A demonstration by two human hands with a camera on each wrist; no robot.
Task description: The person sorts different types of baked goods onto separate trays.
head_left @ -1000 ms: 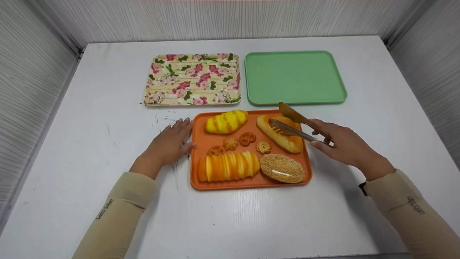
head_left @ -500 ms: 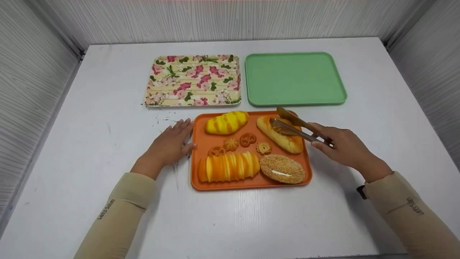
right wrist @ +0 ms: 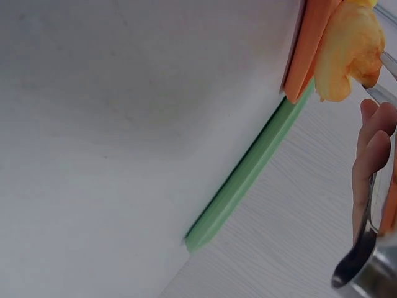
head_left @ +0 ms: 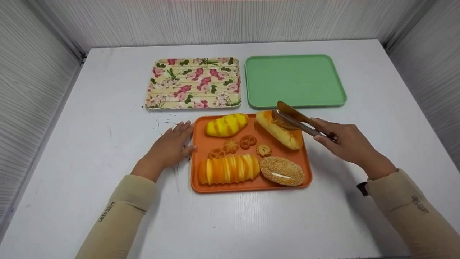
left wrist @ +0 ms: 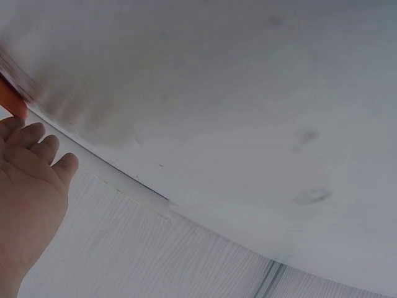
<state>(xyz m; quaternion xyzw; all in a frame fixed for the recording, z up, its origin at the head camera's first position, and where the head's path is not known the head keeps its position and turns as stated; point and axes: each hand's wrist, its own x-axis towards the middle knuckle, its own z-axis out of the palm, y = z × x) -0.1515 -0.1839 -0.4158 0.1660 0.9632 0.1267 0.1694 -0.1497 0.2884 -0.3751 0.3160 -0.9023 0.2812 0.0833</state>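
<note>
My right hand [head_left: 345,142] grips metal tongs [head_left: 312,128] with brownish tips. Between those tips is a long golden bread roll [head_left: 289,138], raised slightly at the orange tray's [head_left: 251,189] back right corner. In the right wrist view, the bread roll [right wrist: 338,53] shows above the tray's edge. My left hand [head_left: 167,147] lies flat, fingers extended, its fingertips and thumb touching the tray's left rim. Also on the tray are a yellow striped bread [head_left: 227,125], a ridged loaf [head_left: 229,169], a sesame bun [head_left: 282,171] and several small cookies [head_left: 248,142].
Behind the orange tray, a floral tray [head_left: 194,83] stands at left and a green tray [head_left: 295,81] at right, on the white table [head_left: 230,223]. Pale wood-grain walls [head_left: 230,21] enclose the back and both sides.
The tongs have closed on the bread roll, which has risen a little off the orange tray and shifted toward the back. My left hand stays at the tray's rim.
</note>
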